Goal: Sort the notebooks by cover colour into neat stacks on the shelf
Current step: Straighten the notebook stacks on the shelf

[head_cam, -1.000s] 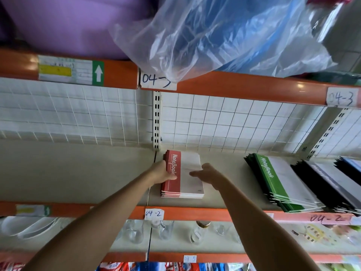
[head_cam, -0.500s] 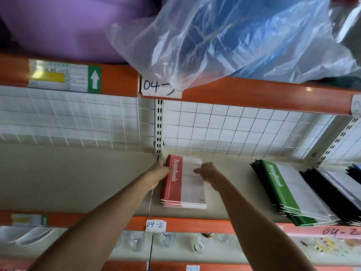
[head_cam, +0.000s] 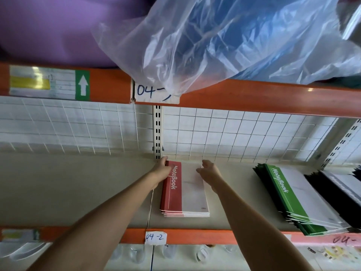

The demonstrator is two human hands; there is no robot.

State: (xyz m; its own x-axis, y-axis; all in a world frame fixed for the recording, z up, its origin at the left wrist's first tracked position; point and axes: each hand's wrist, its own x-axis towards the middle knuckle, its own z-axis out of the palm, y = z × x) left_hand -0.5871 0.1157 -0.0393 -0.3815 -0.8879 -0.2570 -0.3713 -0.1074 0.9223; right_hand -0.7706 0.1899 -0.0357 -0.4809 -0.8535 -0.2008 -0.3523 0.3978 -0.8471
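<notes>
**Both hands at the far end of the red notebook stack**

On the left, the cream shelf (head_cam: 68, 192) lies bare up to its white wire-grid back (head_cam: 58, 126), under an orange beam (head_cam: 109, 85) carrying a printed label with a green arrow (head_cam: 82, 85). Above that beam sit a purple bundle (head_cam: 58, 26) and a clear plastic bag (head_cam: 224, 40) with something blue inside; the bag sags over a handwritten tag (head_cam: 154, 92).

The left hand (head_cam: 163, 170) reaches in along the red spine side of the red notebook stack (head_cam: 184, 194), its fingers curled against the stack's far left corner, touching it; whether they truly clamp the edge cannot be told. The stack lies flat near the middle of the shelf, just right of the slotted upright (head_cam: 157, 132), covers squared on one another, red band to the left and white to the right.

The right hand (head_cam: 209, 170) hangs over the stack's far right corner with fingers loosely bent, grasping nothing.

Well apart to the right lies the green notebook stack (head_cam: 298, 200), fanned and slanted, and just beside it the black notebook stack (head_cam: 340, 188), running out of view. A front beam tag (head_cam: 155, 237) reads 04-2.
</notes>
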